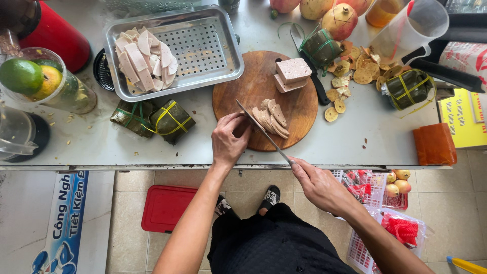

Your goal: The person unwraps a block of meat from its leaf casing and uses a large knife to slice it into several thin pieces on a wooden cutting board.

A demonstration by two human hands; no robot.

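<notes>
My right hand grips the handle of a long knife whose blade lies across the round wooden cutting board. My left hand rests curled on the board's near edge, touching the blade's left side. Just right of the blade lie several pale pink sausage slices. Two thicker blocks of the same sausage sit at the board's far side.
A perforated metal tray with several cut slices stands at the back left. Leaf-wrapped bundles tied with string lie near it, others at right. A second black-handled knife, dried fruit chips, a plastic jug, fruit jars and an orange block crowd the table.
</notes>
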